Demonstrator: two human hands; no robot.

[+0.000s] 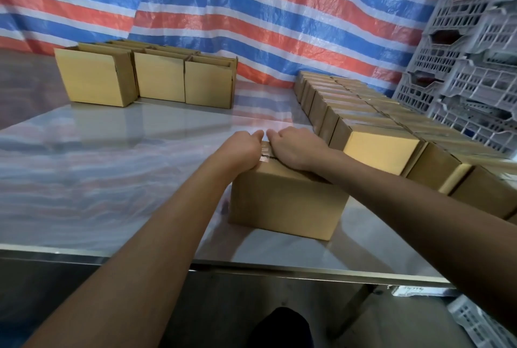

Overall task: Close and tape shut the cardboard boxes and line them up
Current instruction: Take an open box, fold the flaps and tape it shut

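Striped red, white and blue tarp (251,26) backs a shiny steel worktop (112,152). Entry one: my left hand (242,149) and right hand (293,149), both pressing the top of the near box (288,199), fingers curled over its far edge, tips hidden. Tape (264,153) on its seam, mostly covered. Far left: three open boxes (159,79). Right: taped boxes (363,112) in a row, cut off, count unclear. Grey crates (461,54) stacked beyond.

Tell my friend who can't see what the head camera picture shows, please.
A left hand and right hand rest on top of a closed cardboard box on a shiny table. A row of taped boxes lines the right side; open boxes stand far left.
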